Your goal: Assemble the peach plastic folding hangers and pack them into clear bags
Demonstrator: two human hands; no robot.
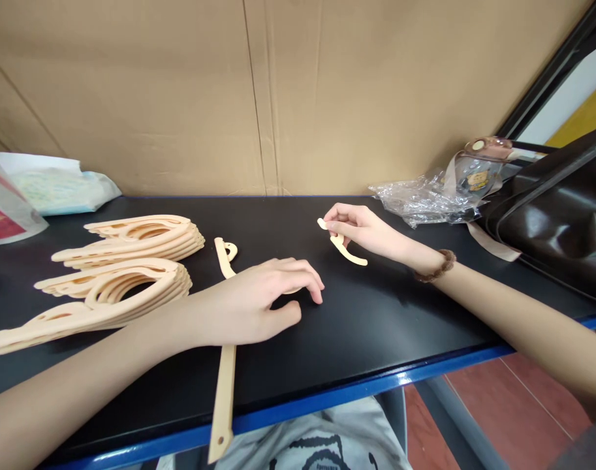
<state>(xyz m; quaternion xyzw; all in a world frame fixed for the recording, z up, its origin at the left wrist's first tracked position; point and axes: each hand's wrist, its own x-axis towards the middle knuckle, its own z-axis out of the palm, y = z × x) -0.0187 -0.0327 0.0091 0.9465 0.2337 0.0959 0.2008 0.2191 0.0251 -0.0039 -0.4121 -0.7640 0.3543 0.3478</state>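
Pinched between the fingers and thumb of my right hand [359, 227] is a small curved beige hook [350, 253], raised at the middle right of the table. My left hand [273, 297] is palm down with its fingers apart and slightly bent. Beneath it a long beige plastic hanger piece [224, 385] lies across the table, its lower end jutting past the front edge. The middle of that piece is hidden by my left hand. Two stacks of beige hangers, a rear stack [145, 238] and a front stack [126, 290], lie left of my left hand.
A tissue pack [67, 189] and a white and red container [4, 202] stand at the back left. Crumpled clear plastic [415, 199], a clear cup [476, 173] and a dark bag [557, 202] occupy the right. Cardboard [190, 98] walls the back.
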